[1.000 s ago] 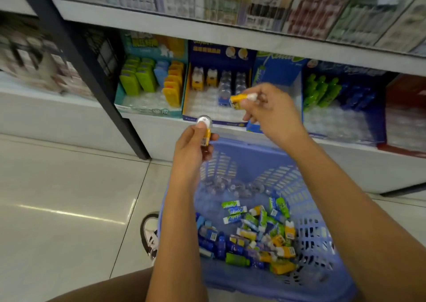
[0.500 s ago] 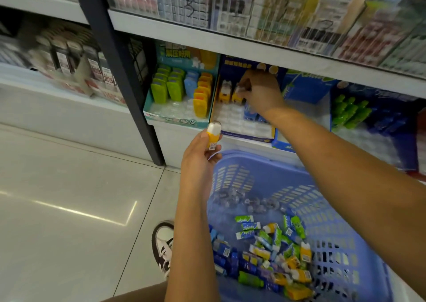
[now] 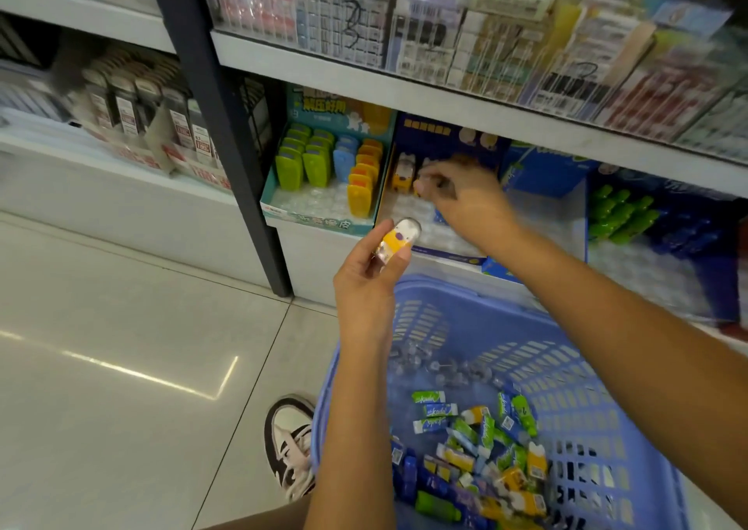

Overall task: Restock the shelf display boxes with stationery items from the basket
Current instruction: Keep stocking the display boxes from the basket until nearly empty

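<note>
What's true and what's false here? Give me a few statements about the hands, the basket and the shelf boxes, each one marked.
1. The left hand holds a small yellow and white item. True.
2. The right hand is digging in the basket. False: it reaches into the dark blue display box on the shelf.
3. The basket is red. False: it is blue plastic, with many small packets lying in it.
4. The teal display box holds green, blue and orange items. True.
5. A shoe stands on the floor beside the basket. True.
</note>
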`<state>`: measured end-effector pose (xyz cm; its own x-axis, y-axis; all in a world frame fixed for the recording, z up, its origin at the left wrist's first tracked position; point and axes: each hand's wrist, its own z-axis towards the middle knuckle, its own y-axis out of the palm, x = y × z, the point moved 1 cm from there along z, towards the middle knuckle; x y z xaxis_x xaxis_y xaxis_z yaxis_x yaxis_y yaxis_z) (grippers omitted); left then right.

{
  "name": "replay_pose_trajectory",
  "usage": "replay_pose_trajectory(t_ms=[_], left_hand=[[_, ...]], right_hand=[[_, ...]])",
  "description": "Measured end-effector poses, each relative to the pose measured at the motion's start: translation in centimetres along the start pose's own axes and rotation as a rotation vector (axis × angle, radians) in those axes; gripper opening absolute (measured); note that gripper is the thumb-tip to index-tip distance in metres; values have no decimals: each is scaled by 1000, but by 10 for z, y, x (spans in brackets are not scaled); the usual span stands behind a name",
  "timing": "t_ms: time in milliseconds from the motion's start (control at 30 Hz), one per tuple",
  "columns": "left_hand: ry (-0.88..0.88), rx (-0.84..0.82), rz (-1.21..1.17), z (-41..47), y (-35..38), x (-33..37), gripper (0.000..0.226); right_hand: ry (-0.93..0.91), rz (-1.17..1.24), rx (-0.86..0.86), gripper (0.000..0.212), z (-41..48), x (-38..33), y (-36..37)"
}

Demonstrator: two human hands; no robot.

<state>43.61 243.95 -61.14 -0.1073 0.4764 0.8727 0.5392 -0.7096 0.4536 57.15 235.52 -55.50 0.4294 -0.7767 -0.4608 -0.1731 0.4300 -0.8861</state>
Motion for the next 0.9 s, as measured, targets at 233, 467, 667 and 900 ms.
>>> replay_pose_trajectory(t_ms=[233,467,667,900], left_hand=[[194,2,311,8,13,-3,45],[257,-168,1143,7,9,-25,55],[254,-158,1082,9,6,-27,53],[262,-196,1035,12,3,-28,52]], right_hand=[[110,593,-14,19,-42,-8,-2],[16,91,83,24,27,-5,3],[-28,-98,15,18,43,-4,18],[-78,-279,-64,17,51,-15,22]])
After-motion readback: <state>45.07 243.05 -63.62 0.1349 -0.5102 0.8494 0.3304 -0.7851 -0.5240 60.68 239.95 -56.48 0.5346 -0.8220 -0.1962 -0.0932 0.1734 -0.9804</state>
